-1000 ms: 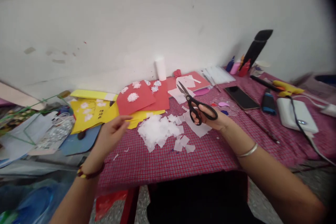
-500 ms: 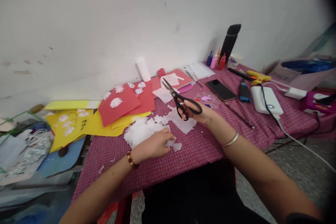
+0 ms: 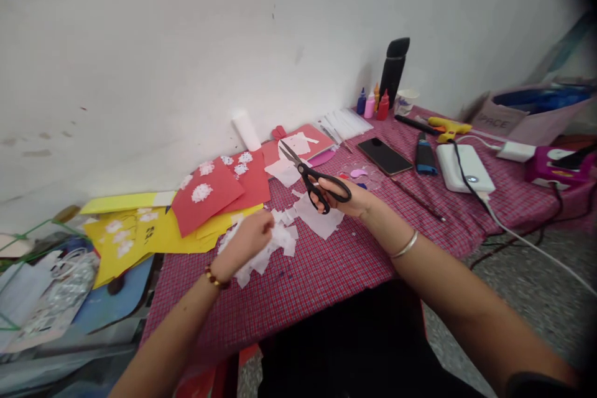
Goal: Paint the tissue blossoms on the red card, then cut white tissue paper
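My right hand (image 3: 342, 196) holds black-handled scissors (image 3: 308, 174) by the loops, with the slightly parted blades pointing up and left. Over a heap of thin white paper pieces (image 3: 280, 237) is my left hand (image 3: 252, 236), its fingers curled; whether anything is between them is hidden. A larger white sheet (image 3: 319, 216) lies beneath the scissors. Behind my left hand are red cards (image 3: 224, 202) with white fluffy flower shapes, overlapping yellow paper (image 3: 186, 227).
On the checked tablecloth (image 3: 317, 280), a phone (image 3: 385, 156), a blue-black tool (image 3: 425, 157), a white power bank (image 3: 465, 168) and a yellow glue gun (image 3: 448, 127) lie to the right. Small paint bottles (image 3: 370, 106) stand near the wall.
My left hand has moved left and up from the right edge of the paper heap. More of the heap's right side shows. My right hand still holds the scissors.
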Motion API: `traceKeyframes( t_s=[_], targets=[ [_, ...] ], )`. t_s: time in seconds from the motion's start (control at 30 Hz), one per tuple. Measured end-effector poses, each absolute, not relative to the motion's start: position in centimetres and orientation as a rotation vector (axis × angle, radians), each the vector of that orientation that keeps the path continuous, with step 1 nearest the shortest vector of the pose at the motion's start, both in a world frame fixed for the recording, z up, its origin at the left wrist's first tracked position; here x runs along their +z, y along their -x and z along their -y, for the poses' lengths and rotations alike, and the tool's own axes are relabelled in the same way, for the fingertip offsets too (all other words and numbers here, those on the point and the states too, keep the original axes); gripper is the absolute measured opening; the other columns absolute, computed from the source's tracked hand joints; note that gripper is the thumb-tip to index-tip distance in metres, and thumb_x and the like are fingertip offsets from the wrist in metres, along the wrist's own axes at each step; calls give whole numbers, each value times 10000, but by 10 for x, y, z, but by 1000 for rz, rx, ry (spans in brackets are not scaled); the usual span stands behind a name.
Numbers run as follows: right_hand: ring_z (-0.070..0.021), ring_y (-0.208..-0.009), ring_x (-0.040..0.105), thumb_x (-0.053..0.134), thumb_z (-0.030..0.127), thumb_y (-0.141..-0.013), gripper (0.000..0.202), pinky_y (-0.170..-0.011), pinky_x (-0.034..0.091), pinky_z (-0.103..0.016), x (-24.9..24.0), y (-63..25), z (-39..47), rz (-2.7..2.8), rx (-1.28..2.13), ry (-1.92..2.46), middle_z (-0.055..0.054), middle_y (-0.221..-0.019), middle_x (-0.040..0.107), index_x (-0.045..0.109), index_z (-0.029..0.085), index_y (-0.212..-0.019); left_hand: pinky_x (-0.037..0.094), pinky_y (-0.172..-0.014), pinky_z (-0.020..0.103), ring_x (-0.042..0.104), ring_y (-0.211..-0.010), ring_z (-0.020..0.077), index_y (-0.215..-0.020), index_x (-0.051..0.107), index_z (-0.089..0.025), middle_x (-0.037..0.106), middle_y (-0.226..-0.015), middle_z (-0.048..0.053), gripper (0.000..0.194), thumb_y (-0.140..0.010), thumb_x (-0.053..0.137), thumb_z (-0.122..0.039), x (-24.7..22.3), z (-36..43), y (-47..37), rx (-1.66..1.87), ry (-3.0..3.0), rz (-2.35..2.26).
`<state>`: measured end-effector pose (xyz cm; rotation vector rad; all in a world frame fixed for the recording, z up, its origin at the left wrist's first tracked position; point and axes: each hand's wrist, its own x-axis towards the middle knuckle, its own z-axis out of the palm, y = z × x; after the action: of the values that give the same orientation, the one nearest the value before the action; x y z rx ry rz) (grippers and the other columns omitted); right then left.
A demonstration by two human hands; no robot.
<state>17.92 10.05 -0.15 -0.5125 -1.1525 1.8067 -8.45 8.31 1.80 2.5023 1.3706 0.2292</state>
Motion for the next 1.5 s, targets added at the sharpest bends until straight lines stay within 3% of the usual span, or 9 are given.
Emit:
traceKeyframes(
  t_s=[0.17, 0.33, 0.57, 0.83, 0.97, 1.07, 1.17, 1.37, 1.5],
  targets=[
    [-101, -533, 585, 719, 515, -741, 458, -496, 495, -212, -1, -179, -101, 1148, 1827, 521, 9, -689, 625, 531, 171, -977, 397, -756, 337, 552, -847, 247, -801, 603, -184, 612, -835, 77, 65, -743, 575, -190, 33, -109, 112, 214, -2519, -1513],
    [-109, -548, 602, 715, 491, -754, 445, -509, 499, -228, -5, -181, -103, 1145, 1841, 545, 8, -720, 647, 529, 190, -1023, 415, -774, 336, 557, -885, 250, -926, 622, -146, 629, -910, 107, 282, -780, 617, -387, 12, -122, 65, 226, -2541, -1455],
    [-113, -554, 604, 728, 486, -739, 423, -520, 495, -237, -7, -185, -107, 1136, 1867, 560, 20, -713, 646, 532, 211, -994, 386, -645, 294, 548, -689, 172, -733, 617, -136, 634, -740, 59, 119, -679, 538, -66, -9, -133, 40, 180, -2401, -1497],
    [-111, -558, 598, 722, 483, -749, 434, -527, 487, -237, -2, -192, -107, 1156, 1820, 511, 11, -718, 638, 526, 200, -1013, 336, -559, 276, 496, -587, 155, -667, 549, -172, 565, -622, 9, 116, -622, 500, -77, 24, -104, 128, 82, -2324, -1637],
    [-107, -558, 592, 697, 497, -767, 449, -519, 468, -232, 4, -203, -106, 1197, 1719, 461, 5, -726, 628, 523, 192, -1047, 412, -620, 286, 574, -670, 188, -723, 601, -173, 646, -730, 41, 76, -690, 537, -198, 29, -95, 158, 39, -2330, -1593],
    [-108, -592, 603, 693, 502, -761, 470, -561, 471, -236, 12, -213, -105, 1182, 1666, 423, 11, -745, 623, 514, 200, -1074, 442, -788, 339, 609, -884, 250, -871, 663, -177, 688, -951, 93, 252, -740, 582, -376, 44, -98, 152, 69, -2389, -1562],
    [-113, -635, 605, 729, 505, -718, 523, -609, 473, -244, 18, -220, -102, 1149, 1629, 383, 19, -758, 618, 502, 216, -1090, 428, -839, 367, 593, -959, 279, -926, 679, -186, 679, -1005, 104, 352, -771, 554, -476, 60, -109, 121, 203, -2400, -1588],
    [-131, -697, 608, 751, 517, -694, 556, -664, 481, -265, 18, -228, -101, 1166, 1558, 403, -10, -807, 631, 506, 194, -1075, 405, -624, 292, 583, -711, 210, -785, 668, -175, 672, -788, 47, 288, -726, 603, -449, 34, -143, 37, 251, -2252, -1425],
    [-123, -704, 608, 725, 512, -732, 542, -641, 474, -246, 17, -232, -103, 1200, 1521, 387, -7, -806, 621, 504, 186, -1105, 269, -486, 264, 412, -464, 122, -487, 543, -170, 481, -463, -32, 278, -554, 748, -345, 7, -159, 8, 229, -2130, -1362]
  ],
)
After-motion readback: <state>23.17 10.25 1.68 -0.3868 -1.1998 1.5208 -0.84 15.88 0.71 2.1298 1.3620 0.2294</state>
